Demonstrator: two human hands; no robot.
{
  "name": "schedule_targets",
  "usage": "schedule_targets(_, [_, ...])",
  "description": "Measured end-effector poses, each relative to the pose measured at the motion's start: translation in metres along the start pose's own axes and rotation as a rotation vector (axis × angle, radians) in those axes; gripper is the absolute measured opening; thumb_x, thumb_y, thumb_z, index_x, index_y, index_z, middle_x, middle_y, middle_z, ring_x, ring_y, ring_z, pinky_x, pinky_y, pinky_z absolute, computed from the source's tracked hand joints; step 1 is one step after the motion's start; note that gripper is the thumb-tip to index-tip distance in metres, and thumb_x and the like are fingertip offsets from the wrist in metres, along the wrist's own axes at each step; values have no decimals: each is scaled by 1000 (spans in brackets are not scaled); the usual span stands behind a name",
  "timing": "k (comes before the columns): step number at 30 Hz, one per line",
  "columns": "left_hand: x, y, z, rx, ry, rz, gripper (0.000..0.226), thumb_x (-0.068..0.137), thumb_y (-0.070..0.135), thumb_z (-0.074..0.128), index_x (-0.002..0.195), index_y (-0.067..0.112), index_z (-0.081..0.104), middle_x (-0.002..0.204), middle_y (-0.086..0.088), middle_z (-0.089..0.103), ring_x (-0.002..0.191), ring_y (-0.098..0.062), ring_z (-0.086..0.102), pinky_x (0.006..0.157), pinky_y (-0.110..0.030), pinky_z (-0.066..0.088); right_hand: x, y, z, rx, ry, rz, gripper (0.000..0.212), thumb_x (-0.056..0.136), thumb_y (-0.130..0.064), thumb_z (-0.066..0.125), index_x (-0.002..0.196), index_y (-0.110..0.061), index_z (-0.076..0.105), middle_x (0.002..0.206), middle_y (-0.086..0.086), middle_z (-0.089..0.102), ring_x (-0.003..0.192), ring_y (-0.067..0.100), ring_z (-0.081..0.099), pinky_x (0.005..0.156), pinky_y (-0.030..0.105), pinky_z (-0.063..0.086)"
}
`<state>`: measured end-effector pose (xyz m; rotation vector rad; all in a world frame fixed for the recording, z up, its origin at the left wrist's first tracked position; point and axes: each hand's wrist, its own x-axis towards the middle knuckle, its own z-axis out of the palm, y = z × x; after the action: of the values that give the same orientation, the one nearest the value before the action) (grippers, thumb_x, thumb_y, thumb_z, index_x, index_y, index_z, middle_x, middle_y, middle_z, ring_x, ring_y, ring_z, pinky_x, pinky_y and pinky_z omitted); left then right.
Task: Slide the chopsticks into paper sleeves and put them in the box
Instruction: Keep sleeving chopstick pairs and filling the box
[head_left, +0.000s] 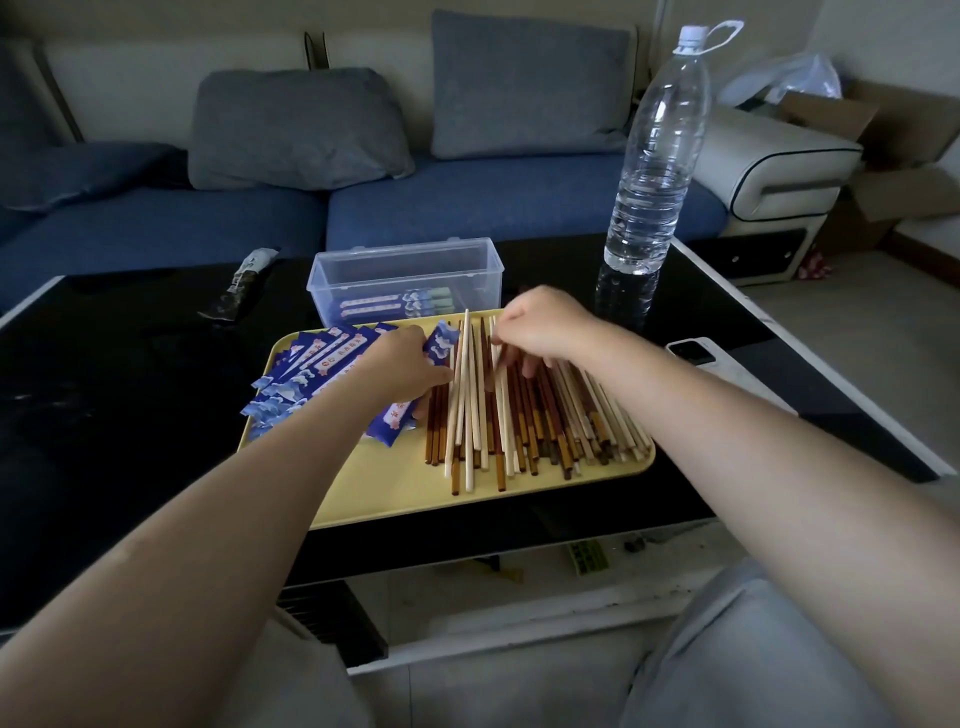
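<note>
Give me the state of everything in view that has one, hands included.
Clear box: lid off, a few sleeved pairs inside.
Yellow tray: flat on table, loaded.
Loose chopsticks: unsleeved, heaped on tray's right half.
Paper sleeves: piled on tray's left half.
Water bottle: upright, capped, partly full.
Phone: lying flat.
Left hand: resting on sleeves.
Right hand: fingers curled into chopsticks.

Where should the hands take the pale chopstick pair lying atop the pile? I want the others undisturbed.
Pinch the pale chopstick pair at its far tips, which stick out past the chopstick pile, coming from above. There it lies uppermost and clear of its neighbours.
</note>
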<state>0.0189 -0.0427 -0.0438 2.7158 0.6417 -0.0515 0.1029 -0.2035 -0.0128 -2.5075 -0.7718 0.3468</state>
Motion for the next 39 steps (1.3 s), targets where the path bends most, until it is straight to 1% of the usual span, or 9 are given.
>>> schedule_targets(3, [1, -5, -2, -179, -72, -18, 16, 94, 19, 61, 104, 9, 54, 79, -7, 72, 67, -20, 72, 67, -32, 59, -3, -1, -17, 293, 53, -81, 12, 90, -11, 70, 98, -19, 69, 87, 1, 75, 71, 9, 74, 53, 20, 51])
schedule_targets(8, [-11, -5, -10, -234, -72, 21, 4, 90, 12, 58, 93, 11, 55, 68, -5, 68, 55, -14, 65, 54, -23, 48, -1, -8, -35, 981, 332, -106, 11, 99, -19, 61, 102, -14, 70, 71, 4, 70, 58, 13, 61, 53, 23, 47])
schedule_targets(16, [-20, -3, -11, -184, -29, -3, 20, 93, 36, 62, 85, 19, 56, 80, -4, 65, 65, -11, 60, 53, -19, 41, 5, -2, -36, 1104, 450, 102, 25, 106, -22, 45, 94, -9, 62, 64, 3, 54, 51, 13, 50, 49, 25, 44])
schedule_targets(22, [-25, 1, -13, -244, -40, 43, 24, 93, 38, 63, 87, 15, 59, 69, -2, 63, 57, -11, 57, 55, -20, 42, 5, -6, -19, 1034, 326, 83, 24, 105, -23, 49, 96, -8, 65, 71, 6, 61, 55, 14, 59, 52, 25, 50])
schedule_targets(25, [-29, 7, -12, -333, -33, 92, 28, 94, 39, 62, 81, 15, 57, 58, 0, 59, 48, -10, 52, 56, -23, 43, -5, -14, -12, 797, -9, 46, 22, 102, -26, 57, 103, -8, 69, 79, 6, 62, 64, 14, 59, 60, 25, 52])
schedule_targets(28, [-30, 15, -13, -405, -10, 55, 25, 95, 39, 62, 85, 17, 55, 64, 0, 60, 53, -10, 54, 52, -20, 42, -10, -18, -10, 507, -277, 124, 47, 98, -48, 57, 116, -6, 65, 87, 7, 61, 70, 15, 55, 62, 27, 49])
schedule_targets(34, [-27, 15, -9, -515, -106, -29, 20, 99, 30, 53, 101, 10, 51, 64, -5, 61, 48, -14, 56, 54, -26, 48, 0, 2, -12, 237, -9, 249, 33, 103, -34, 50, 112, -4, 60, 87, 9, 67, 64, 16, 62, 54, 26, 48])
schedule_targets(37, [-24, 12, -4, -480, -148, -70, 23, 101, 32, 51, 99, 9, 53, 66, -5, 64, 49, -15, 61, 55, -28, 53, -9, 11, -13, -209, -148, 289, 23, 102, -27, 54, 94, -6, 60, 79, 8, 64, 56, 14, 59, 45, 23, 43])
schedule_targets(39, [-23, 11, -2, -470, -170, -107, 27, 102, 35, 50, 102, 9, 54, 69, -7, 67, 54, -18, 65, 62, -31, 57, -13, 11, -9, -325, -265, 343, 24, 101, -25, 57, 106, -2, 61, 80, 10, 65, 54, 16, 59, 44, 24, 45])
